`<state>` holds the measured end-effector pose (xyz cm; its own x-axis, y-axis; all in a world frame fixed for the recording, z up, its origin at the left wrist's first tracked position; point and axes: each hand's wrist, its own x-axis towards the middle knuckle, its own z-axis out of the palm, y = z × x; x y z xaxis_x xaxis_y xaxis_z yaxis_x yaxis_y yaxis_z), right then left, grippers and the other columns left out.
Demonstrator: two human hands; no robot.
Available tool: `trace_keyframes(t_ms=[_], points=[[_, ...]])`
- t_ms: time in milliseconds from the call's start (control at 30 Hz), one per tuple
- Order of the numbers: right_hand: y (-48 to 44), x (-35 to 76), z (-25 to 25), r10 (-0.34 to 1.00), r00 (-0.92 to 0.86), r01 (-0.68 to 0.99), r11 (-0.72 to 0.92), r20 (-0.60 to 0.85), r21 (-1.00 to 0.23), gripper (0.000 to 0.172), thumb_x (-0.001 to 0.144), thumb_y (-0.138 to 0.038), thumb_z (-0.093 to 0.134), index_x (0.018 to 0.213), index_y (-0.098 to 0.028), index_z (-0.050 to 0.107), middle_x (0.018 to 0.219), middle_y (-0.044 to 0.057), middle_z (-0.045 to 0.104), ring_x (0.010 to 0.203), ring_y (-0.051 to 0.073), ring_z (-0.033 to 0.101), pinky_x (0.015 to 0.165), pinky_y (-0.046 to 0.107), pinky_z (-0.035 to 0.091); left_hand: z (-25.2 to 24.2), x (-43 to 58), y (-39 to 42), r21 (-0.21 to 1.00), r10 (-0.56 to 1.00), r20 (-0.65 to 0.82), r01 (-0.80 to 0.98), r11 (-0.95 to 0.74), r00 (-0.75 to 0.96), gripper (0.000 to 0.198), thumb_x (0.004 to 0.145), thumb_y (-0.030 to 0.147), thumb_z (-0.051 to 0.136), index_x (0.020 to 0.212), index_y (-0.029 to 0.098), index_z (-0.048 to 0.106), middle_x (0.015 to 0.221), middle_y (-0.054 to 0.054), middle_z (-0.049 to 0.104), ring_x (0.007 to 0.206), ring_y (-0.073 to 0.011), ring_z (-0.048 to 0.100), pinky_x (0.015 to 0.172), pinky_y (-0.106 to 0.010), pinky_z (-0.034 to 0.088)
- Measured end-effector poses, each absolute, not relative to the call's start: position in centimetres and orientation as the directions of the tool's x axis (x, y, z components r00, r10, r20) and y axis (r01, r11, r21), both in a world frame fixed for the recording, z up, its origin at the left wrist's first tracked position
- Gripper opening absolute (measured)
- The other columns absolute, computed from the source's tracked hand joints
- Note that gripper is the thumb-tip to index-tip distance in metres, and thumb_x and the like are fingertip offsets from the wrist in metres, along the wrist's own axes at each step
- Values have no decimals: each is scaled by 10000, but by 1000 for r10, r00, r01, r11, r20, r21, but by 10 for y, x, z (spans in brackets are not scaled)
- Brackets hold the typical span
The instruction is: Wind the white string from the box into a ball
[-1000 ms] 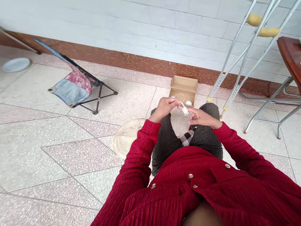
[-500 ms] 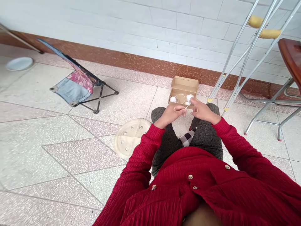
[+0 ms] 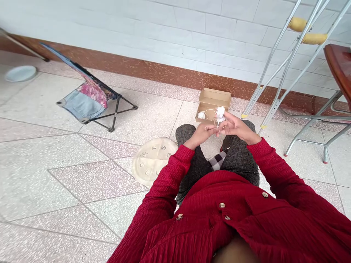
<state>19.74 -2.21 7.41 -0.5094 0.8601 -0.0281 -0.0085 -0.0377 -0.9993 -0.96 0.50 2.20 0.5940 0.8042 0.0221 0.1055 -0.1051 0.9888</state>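
I sit with my knees in grey trousers under both hands. My left hand [image 3: 202,132] is closed in a pinch on the lower end of a small white wad of cotton [image 3: 220,113]. My right hand [image 3: 236,128] pinches the same wad from the right, its fingers partly spread. The wad stands up above the fingertips. Just beyond my hands an open cardboard box [image 3: 213,99] lies on the floor with a small white ball and a thin white thread inside.
A round cream tray [image 3: 150,160] with small pieces lies on the floor left of my knee. A folding stool [image 3: 90,98] stands at left, a white plate [image 3: 19,73] at far left. Crutches [image 3: 285,62] lean on the wall; a table [image 3: 338,69] stands at right.
Both hands moved from above my lap towards the box. The white wad went from lying sideways between my hands to standing upright above the fingertips.
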Motion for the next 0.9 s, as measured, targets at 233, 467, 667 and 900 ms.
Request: trace_keyframes(t_ms=[233, 467, 667, 900], points=[[-15, 206, 29, 927, -364, 547, 133, -92, -826, 732, 709, -163, 745, 1417, -190, 561, 836, -5, 643, 622, 149, 564, 675, 333, 491, 41, -32, 13, 954, 818, 32, 225, -196, 575, 343, 901, 418, 639, 692, 167, 746, 738, -28, 739, 718, -159, 639, 759, -281, 473], [-39, 198, 59, 766, -624, 95, -119, -152, -988, 450, 767, -317, 828, 1176, -207, 675, 930, 6, 641, 698, 113, 581, 644, 256, 517, 41, -32, 30, 978, 869, 60, 145, -149, 491, 359, 875, 462, 661, 694, 163, 745, 753, -39, 743, 755, -171, 659, 829, -301, 485], [-35, 193, 69, 891, -443, 8, -105, -98, -994, 409, 769, -397, 865, 1071, -187, 685, 886, -2, 625, 679, 101, 550, 615, 244, 536, 32, -15, 13, 997, 870, 54, 24, -75, 490, 480, 890, 562, 635, 623, 166, 686, 733, -59, 723, 763, -181, 655, 856, -325, 491], [-42, 182, 75, 961, -272, 77, -31, -51, -997, 404, 870, -553, 757, 1017, -194, 646, 764, -28, 610, 540, 82, 476, 518, 241, 439, 25, -6, 6, 993, 888, 6, -105, 48, 460, 410, 850, 571, 721, 873, 161, 735, 615, -8, 669, 714, -186, 674, 850, -350, 513]])
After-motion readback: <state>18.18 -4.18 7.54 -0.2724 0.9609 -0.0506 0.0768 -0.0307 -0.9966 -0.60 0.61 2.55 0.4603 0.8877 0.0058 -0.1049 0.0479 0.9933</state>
